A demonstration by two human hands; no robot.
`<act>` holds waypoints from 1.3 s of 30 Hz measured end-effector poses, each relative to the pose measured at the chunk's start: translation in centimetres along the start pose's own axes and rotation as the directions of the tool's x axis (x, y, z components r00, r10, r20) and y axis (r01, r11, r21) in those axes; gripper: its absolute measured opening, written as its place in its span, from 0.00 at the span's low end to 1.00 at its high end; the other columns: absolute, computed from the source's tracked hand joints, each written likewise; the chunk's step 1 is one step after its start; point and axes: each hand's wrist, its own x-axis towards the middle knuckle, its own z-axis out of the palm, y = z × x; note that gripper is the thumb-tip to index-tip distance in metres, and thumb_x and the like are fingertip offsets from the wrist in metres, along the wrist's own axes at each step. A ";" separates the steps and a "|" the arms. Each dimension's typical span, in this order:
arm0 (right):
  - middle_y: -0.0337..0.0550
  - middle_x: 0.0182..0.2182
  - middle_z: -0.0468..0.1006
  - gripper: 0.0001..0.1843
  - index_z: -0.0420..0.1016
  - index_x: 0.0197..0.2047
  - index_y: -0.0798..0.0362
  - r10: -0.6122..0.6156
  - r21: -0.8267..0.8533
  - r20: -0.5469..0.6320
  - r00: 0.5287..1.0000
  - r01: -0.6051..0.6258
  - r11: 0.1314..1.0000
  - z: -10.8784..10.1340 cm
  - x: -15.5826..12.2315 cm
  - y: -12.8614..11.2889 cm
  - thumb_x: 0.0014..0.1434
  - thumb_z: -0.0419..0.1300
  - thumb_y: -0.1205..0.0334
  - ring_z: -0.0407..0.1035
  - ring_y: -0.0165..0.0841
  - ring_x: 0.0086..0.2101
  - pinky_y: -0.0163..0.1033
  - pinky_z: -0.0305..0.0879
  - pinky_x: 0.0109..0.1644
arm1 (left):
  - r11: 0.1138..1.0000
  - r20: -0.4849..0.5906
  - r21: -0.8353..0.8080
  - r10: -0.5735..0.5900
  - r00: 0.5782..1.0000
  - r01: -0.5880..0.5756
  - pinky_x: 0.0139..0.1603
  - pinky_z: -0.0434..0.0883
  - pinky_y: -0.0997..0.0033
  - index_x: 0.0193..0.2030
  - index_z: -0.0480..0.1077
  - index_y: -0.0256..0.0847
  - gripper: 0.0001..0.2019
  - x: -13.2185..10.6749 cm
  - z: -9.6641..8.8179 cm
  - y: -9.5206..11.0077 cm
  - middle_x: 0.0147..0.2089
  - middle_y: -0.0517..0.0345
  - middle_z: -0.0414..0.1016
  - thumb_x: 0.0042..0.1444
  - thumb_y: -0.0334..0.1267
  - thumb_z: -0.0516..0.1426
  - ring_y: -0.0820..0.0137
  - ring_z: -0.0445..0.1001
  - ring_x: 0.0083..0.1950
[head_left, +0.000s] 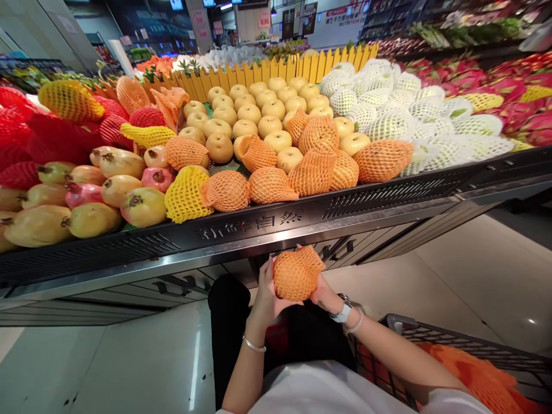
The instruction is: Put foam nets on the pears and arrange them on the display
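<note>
A round fruit in an orange foam net sleeve [297,277] rests between my two hands, in front of the display stand. The net hides most of the fruit, and its loose end sticks out at the upper right. My left hand [268,290] curves around the left side and underside. On the right side, my right hand [321,292] grips it, its fingers partly behind the net. Just beyond the hands, several fruits in orange nets [226,191] line the stand's front edge. Behind them sit rows of bare round yellow-brown pears [245,128].
The black display rim [259,221] crosses in front of me. Pomegranates [144,206] lie left, white-netted fruits [397,121] right, dragon fruits [470,86] farther right. A yellow picket fence [241,76] stands behind. A cart [431,330] with orange nets [478,376] is at my right.
</note>
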 end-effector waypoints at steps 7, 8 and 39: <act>0.53 0.59 0.66 0.61 0.62 0.61 0.42 0.076 0.045 -0.175 0.982 -0.069 0.997 -0.1 -1.6 1.3 0.26 0.62 0.20 0.60 0.51 0.59 0.54 0.61 0.59 | 0.998 -0.137 0.006 0.068 0.988 -0.068 0.63 0.61 0.42 0.66 0.50 0.48 0.48 -0.1 1.3 1.1 0.63 0.41 0.59 0.40 0.46 0.70 0.49 0.62 0.65; 0.53 0.59 0.67 0.61 0.62 0.60 0.42 0.084 0.031 -0.161 0.983 -0.080 0.996 -0.1 -1.8 1.4 0.25 0.62 0.20 0.59 0.51 0.59 0.54 0.60 0.60 | 0.998 -0.104 -0.057 0.006 0.995 -0.012 0.64 0.61 0.43 0.66 0.49 0.46 0.46 -0.4 1.5 1.1 0.64 0.39 0.59 0.44 0.46 0.68 0.49 0.61 0.65; 0.54 0.60 0.58 0.46 0.52 0.63 0.57 -0.639 -0.783 0.366 0.677 0.595 0.182 14.7 22.8 -19.6 0.47 0.69 0.53 0.53 0.50 0.61 0.61 0.51 0.65 | 0.978 -0.439 -0.185 -0.172 0.882 0.098 0.63 0.61 0.52 0.59 0.60 0.45 0.17 -0.8 -3.2 0.2 0.55 0.49 0.70 0.65 0.43 0.48 0.62 0.68 0.58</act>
